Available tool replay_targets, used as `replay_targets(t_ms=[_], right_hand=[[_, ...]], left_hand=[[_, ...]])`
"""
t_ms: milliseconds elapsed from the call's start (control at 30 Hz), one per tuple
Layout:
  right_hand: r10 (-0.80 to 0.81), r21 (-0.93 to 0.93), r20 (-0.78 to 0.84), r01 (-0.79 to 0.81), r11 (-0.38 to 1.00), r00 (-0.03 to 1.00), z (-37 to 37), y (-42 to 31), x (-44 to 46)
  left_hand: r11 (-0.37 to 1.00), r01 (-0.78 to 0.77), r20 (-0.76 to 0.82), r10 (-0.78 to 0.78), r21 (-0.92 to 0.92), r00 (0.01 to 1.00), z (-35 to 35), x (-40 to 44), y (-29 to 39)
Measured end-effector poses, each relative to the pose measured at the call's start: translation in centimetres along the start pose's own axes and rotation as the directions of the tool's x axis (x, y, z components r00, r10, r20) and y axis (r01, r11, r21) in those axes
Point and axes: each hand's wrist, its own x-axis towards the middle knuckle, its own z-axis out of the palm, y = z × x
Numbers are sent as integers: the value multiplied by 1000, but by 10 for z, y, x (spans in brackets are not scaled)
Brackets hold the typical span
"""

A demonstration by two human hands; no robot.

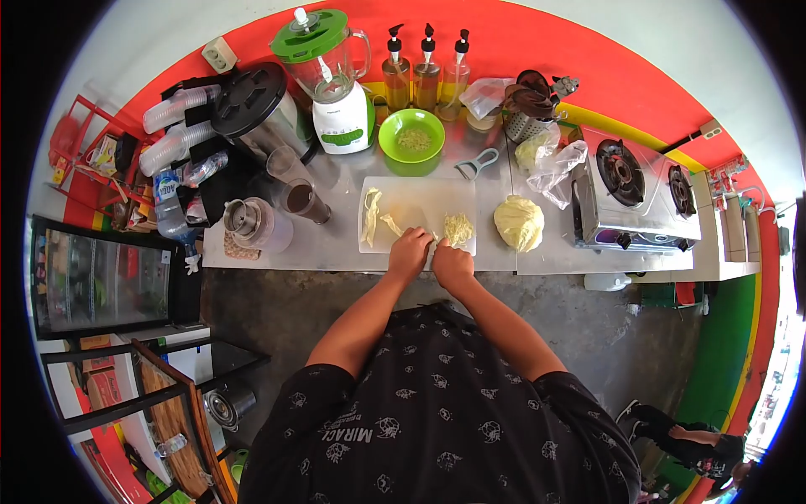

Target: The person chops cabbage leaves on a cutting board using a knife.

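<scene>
A white cutting board [424, 186] lies near the table's front edge. My left hand [410, 253] is closed at its lower middle, fingers pressed down on cabbage leaf. A pale cabbage strip [391, 224] lies just beyond those fingers, and a longer leaf piece [371, 215] rests at the board's left. My right hand [453, 264] makes a fist around what looks like a knife [432, 254]; only a thin pale edge shows between the hands. Shredded cabbage [457, 228] is heaped just beyond the right fist. A cabbage head [519, 223] sits right of the board.
Behind the board stand a green bowl [411, 151] with small pieces inside, a blender [342, 118] and several pump bottles [426, 80]. A peeler [477, 164] lies nearby. At right is a gas stove [638, 202]; at left, a dark-filled cup [307, 202]. Another person [693, 441] is at lower right.
</scene>
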Motion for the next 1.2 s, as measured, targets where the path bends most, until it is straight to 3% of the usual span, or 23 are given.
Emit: replay_targets(t_ms=[200, 400, 533, 633, 700, 833, 900, 1200], right_hand=[[63, 11, 36, -63, 998, 997, 2, -4, -6], [18, -61, 109, -12, 998, 994, -15, -4, -6], [98, -1, 83, -98, 995, 992, -2, -9, -9], [76, 62, 17, -77, 995, 997, 1, -5, -6], [23, -3, -2, -23, 1000, 1000, 0, -4, -3], [6, -32, 15, -6, 999, 1000, 2, -6, -9], [101, 11, 18, -101, 995, 995, 5, -8, -11], [38, -6, 77, -37, 999, 996, -9, -8, -13]], left_hand=[[1000, 11, 1, -11, 23, 1000, 1, 1, 1], [999, -8, 25, 6, 51, 1000, -2, 1, 1], [997, 23, 23, -24, 70, 999, 0, 2, 2], [996, 25, 39, -29, 87, 999, -1, 2, 4], [997, 15, 35, -18, 82, 999, -2, 1, 4], [996, 9, 18, -10, 91, 1000, 1, 1, 2], [996, 23, 3, -23, 87, 1000, 2, 1, 4], [995, 46, 2, -46, 92, 999, -1, -1, 6]])
